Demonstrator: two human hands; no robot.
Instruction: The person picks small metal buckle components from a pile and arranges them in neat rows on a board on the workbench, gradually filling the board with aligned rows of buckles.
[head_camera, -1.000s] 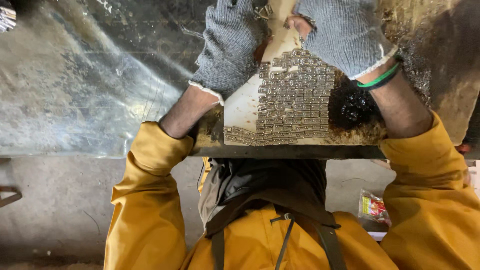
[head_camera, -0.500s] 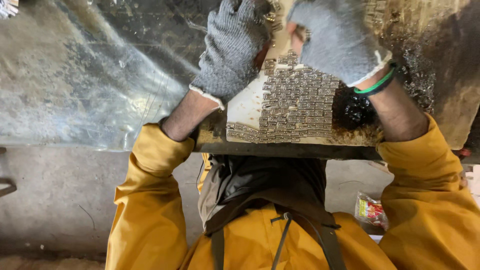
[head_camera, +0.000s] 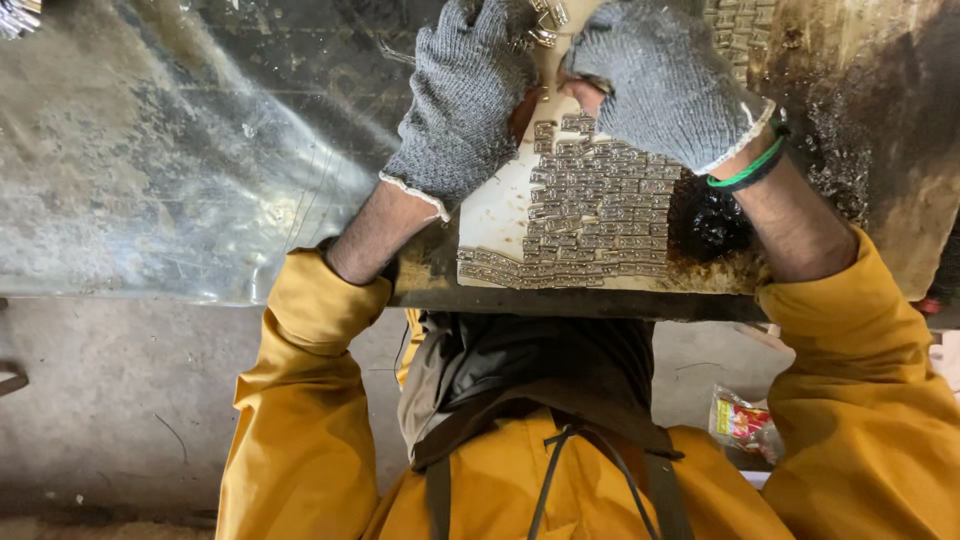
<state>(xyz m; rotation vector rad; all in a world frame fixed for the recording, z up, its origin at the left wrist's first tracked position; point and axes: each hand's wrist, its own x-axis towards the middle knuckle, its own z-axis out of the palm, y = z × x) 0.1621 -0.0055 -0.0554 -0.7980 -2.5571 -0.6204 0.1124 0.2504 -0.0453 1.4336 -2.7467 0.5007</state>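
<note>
Both of my hands wear grey knit gloves and meet at the top of the view over a pale board (head_camera: 492, 215). My left hand (head_camera: 462, 95) and my right hand (head_camera: 665, 85) pinch small silvery metal pieces (head_camera: 545, 22) between their fingertips. Below them, many more small metal pieces (head_camera: 600, 215) lie packed in neat rows on the board. A green band and a black band circle my right wrist (head_camera: 752, 170). My yellow sleeves reach up from below.
The board rests on a dirty dark workbench (head_camera: 870, 130) with metal grit around it. A crumpled sheet of clear plastic (head_camera: 170, 170) covers the bench on the left. A concrete floor (head_camera: 120, 400) lies below, with a colourful wrapper (head_camera: 745, 425) at the right.
Both hands have shifted slightly up the board and closer together. The rows of metal pieces stay in place.
</note>
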